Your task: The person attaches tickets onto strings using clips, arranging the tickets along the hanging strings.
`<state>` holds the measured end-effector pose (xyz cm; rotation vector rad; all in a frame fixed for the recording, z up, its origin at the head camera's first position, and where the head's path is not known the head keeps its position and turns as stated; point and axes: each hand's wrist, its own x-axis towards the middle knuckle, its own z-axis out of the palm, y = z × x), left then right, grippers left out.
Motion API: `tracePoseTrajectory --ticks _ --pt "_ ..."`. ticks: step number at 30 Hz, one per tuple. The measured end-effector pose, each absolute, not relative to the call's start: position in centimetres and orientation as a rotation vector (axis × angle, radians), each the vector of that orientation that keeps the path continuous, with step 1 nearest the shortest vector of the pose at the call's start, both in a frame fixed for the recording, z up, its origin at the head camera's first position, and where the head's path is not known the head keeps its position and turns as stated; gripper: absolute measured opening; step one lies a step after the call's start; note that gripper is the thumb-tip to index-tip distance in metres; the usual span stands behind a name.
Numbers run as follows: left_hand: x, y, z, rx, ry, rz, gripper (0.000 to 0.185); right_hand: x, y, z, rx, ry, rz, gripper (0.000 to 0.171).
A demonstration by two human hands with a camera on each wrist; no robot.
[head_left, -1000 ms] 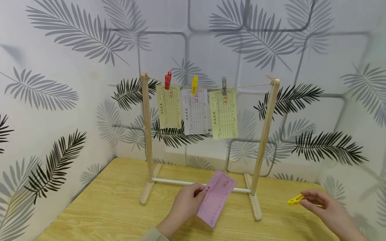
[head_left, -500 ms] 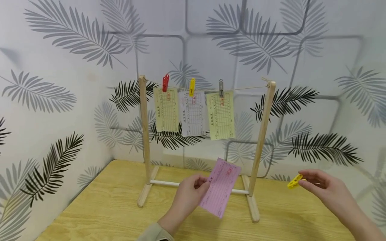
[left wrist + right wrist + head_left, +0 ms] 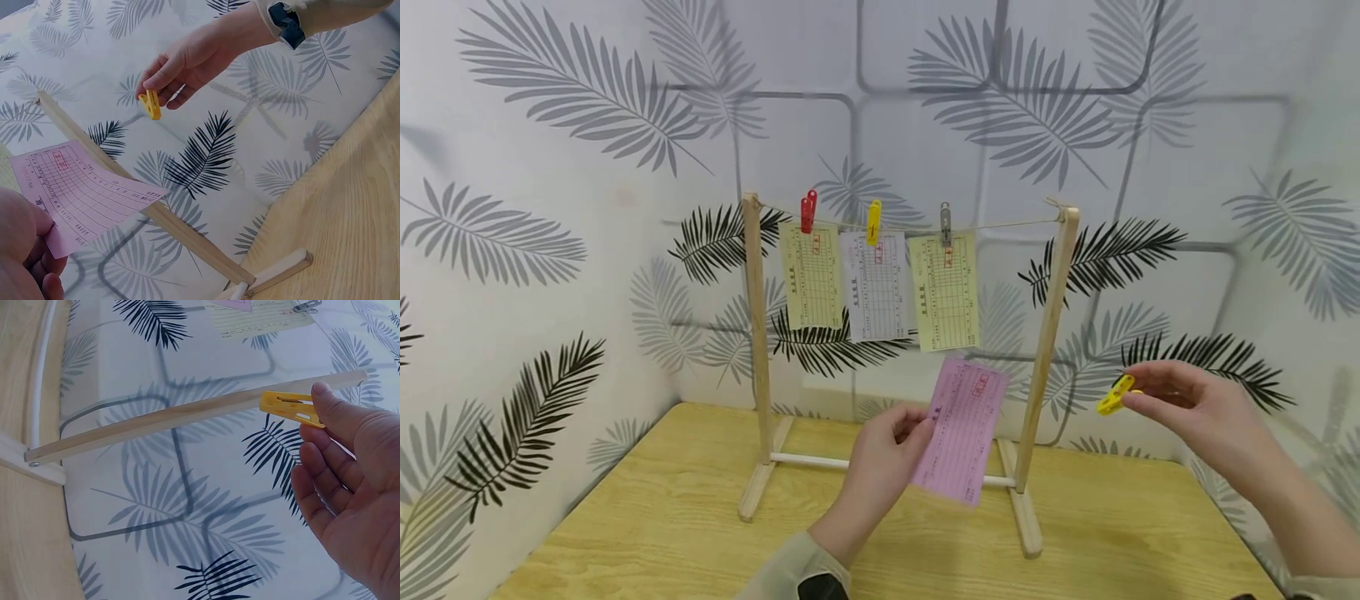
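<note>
Wooden table (image 3: 685, 533) against leaf-print wall (image 3: 550, 167). On it stands a wooden rack (image 3: 1049, 333): two uprights, white crossbar low down, string (image 3: 1007, 224) across the top. Three slips hang from the string, left to right: yellow slip (image 3: 810, 275) on red peg (image 3: 807, 212), white slip (image 3: 876, 286) on yellow peg (image 3: 872, 222), second yellow slip (image 3: 945, 291) on grey peg (image 3: 945, 223). Left hand (image 3: 883, 462) pinches the pink slip (image 3: 962, 429) by its left edge, thumb and fingers closed on the paper; slip is held in the air in front of the rack, below the hanging slips, tilted slightly. Right hand (image 3: 1187, 406) is right of the right upright, thumb and fingertips clamped on a loose yellow clothespin (image 3: 1115, 394), peg end pointing toward the rack, clear of the string.
</note>
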<state>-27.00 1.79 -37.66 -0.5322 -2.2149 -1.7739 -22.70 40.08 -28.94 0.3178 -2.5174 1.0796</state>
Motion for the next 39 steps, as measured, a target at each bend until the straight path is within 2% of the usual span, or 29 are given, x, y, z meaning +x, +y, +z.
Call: tracePoseTrajectory --ticks 14,39 --pt "-27.7 3.8 -33.9 -0.592 -2.091 -1.787 0.009 -23.4 36.1 -21.6 0.402 -2.507 0.967 0.041" --pt "-29.4 5.0 -30.6 -0.544 -2.046 -1.846 0.013 -25.7 32.1 -13.9 0.462 -2.413 0.952 0.041"
